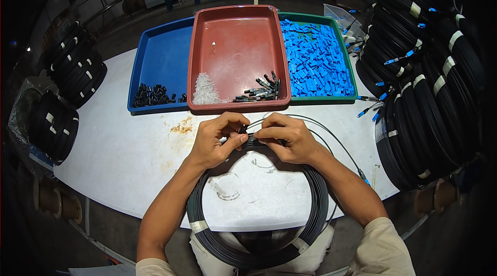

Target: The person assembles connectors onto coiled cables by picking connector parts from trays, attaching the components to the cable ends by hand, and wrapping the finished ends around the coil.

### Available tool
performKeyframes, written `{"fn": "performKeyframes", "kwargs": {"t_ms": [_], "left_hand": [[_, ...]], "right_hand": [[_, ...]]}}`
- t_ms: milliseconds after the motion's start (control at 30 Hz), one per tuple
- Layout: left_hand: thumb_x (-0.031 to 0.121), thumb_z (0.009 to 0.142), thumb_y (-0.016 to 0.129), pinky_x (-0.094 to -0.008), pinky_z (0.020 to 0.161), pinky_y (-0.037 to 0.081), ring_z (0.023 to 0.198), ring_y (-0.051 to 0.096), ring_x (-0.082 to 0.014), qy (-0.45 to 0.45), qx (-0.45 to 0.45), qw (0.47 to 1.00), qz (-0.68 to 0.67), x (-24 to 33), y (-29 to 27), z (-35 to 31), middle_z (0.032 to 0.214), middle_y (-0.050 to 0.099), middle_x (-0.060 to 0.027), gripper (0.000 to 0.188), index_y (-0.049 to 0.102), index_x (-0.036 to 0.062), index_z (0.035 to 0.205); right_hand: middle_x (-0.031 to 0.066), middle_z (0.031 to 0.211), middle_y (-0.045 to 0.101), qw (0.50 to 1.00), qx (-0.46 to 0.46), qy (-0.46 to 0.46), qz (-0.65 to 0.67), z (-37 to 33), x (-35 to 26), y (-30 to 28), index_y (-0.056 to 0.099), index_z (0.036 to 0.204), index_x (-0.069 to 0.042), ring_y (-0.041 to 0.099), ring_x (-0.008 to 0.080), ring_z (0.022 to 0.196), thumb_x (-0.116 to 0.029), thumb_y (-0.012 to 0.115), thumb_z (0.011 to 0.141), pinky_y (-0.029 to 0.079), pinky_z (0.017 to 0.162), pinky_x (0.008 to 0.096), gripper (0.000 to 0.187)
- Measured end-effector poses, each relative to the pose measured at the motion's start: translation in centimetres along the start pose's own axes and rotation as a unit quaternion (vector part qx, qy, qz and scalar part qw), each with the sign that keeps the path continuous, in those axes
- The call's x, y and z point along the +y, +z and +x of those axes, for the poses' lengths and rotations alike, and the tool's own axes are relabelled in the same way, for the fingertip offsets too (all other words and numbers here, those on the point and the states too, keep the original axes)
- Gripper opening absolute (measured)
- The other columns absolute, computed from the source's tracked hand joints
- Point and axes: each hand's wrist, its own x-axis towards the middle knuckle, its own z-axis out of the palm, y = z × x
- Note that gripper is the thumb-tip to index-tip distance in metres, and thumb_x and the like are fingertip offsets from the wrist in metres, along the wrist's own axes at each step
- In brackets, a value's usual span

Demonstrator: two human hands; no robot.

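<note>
A coil of thin black cable (320, 198), bound with white tape, stands on the table's near edge and hangs over my lap. Both my hands meet at its far side. My left hand (216, 140) is closed, thumb and fingers pinching a small dark part (243, 129) at the cable's end; its exact shape is hidden by the fingers. Close beside it, my right hand (291, 137) pinches the black cable between thumb and forefinger. A loose loop of cable arcs over my right wrist and ends in a blue connector (365, 180) beside my right forearm.
Beyond my hands stand a blue tray (164, 58) with black pieces, a red tray (235, 38) with clear and dark small parts, and a green tray (348, 64) full of blue connectors. Cable coils are stacked at left (54, 126) and right (414, 121) on the white table (124, 172).
</note>
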Motion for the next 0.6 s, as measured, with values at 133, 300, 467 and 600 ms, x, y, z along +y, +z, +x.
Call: {"fn": "performKeyframes", "kwargs": {"t_ms": [133, 300, 467, 600], "left_hand": [[0.003, 0.089, 0.072, -0.0241, 0.06, 0.053, 0.066, 0.065, -0.01, -0.008, -0.002, 1.0, -0.007, 0.1, -0.08, -0.02, 0.085, 0.069, -0.0082, 0.025, 0.064, -0.0024, 0.112], [0.003, 0.088, 0.073, -0.0241, 0.059, 0.053, 0.065, 0.067, -0.0108, -0.005, 0.003, 1.0, -0.008, 0.14, -0.05, -0.08, 0.085, 0.069, -0.0081, 0.024, 0.063, -0.0025, 0.109], [0.003, 0.089, 0.072, -0.0239, 0.059, 0.055, 0.066, 0.068, -0.0115, -0.003, 0.003, 1.0, -0.01, 0.06, -0.13, -0.13, 0.085, 0.069, -0.0087, 0.023, 0.061, -0.002, 0.109], [0.003, 0.09, 0.072, -0.0254, 0.06, 0.058, 0.071, 0.07, -0.0128, -0.013, -0.006, 1.0, -0.026, 0.31, 0.02, 0.04, 0.086, 0.072, -0.0113, 0.023, 0.059, -0.0012, 0.109]], "right_hand": [[0.0104, 0.091, 0.066, 1.0, 0.013, 0.001, 0.002, -0.01, -0.02, 0.04, 0.074, 0.098, -0.003, 0.067, 0.0257, 0.077, 0.005, 0.072, 0.072, 0.055, 0.07, 0.0344, 0.027], [0.0106, 0.092, 0.066, 1.0, 0.009, -0.002, 0.0, -0.09, 0.13, 0.05, 0.074, 0.098, -0.002, 0.067, 0.0256, 0.077, 0.005, 0.072, 0.072, 0.055, 0.069, 0.0343, 0.027], [0.0107, 0.092, 0.066, 1.0, 0.009, -0.008, 0.005, -0.06, 0.1, 0.03, 0.074, 0.098, -0.002, 0.068, 0.0261, 0.078, 0.005, 0.072, 0.072, 0.055, 0.07, 0.0348, 0.027], [0.0108, 0.092, 0.066, 1.0, 0.007, -0.007, 0.003, -0.1, 0.07, -0.14, 0.074, 0.098, -0.002, 0.067, 0.0269, 0.079, 0.005, 0.072, 0.074, 0.055, 0.07, 0.0353, 0.025]]}}
